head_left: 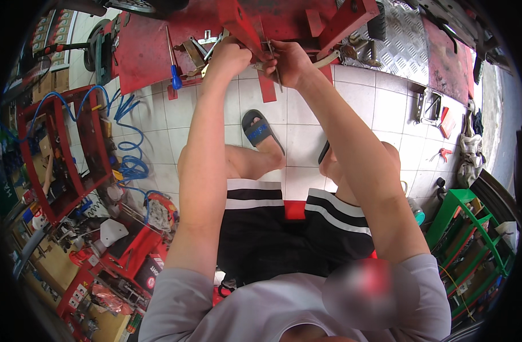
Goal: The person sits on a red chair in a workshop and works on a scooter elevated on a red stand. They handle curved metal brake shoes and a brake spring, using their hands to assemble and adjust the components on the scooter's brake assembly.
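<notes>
My left hand [229,57] is closed, its fingers curled in beside an upright of the red metal stand [242,23]. What it grips, if anything, is hidden. On the other side of that upright, my right hand [290,64] pinches a thin metal rod [279,81] that points down toward the floor. A pale curved bar [328,59] passes behind the right hand and comes out at its right. To the left, a screwdriver with a blue handle [175,78] lies over the edge of the red platform [141,51]. Metal brackets and tools lie between it and my left hand.
White floor tiles [304,137] lie beneath my feet. At left, a coiled blue air hose [134,168] hangs by a red metal frame [64,154]. A green rack [443,219] stands at the lower right. Red-handled pliers [443,153] lie on the floor at right.
</notes>
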Motion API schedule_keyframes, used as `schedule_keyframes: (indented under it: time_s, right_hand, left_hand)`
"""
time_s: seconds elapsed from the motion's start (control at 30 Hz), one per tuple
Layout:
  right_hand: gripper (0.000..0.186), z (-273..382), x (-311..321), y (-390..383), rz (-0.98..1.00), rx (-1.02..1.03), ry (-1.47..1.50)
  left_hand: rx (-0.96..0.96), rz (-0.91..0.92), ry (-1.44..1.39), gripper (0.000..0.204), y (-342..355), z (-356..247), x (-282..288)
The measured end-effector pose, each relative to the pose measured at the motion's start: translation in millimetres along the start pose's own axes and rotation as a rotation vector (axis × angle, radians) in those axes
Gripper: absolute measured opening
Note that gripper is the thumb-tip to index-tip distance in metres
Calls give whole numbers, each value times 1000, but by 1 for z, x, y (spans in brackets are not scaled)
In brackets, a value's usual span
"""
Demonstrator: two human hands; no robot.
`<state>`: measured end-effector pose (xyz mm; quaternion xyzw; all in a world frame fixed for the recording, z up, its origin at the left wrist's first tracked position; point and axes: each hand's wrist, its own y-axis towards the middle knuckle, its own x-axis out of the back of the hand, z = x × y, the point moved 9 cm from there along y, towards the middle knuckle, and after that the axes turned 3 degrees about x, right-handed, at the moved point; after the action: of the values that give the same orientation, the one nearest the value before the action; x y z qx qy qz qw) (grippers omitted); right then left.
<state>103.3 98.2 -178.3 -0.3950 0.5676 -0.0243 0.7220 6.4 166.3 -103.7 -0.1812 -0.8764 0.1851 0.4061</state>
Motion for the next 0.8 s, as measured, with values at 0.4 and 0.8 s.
schedule_keyframes:
  time_s: [0.4, 0.8]
  right_hand:
    - [23, -1, -10, 1, -66, 188, -100]
    - [18, 12, 11, -3, -249, 408, -284]
  left_hand:
    - [-74, 14, -24, 31, 2, -5, -2]
    - [3, 68, -51, 30, 4, 3, -8]
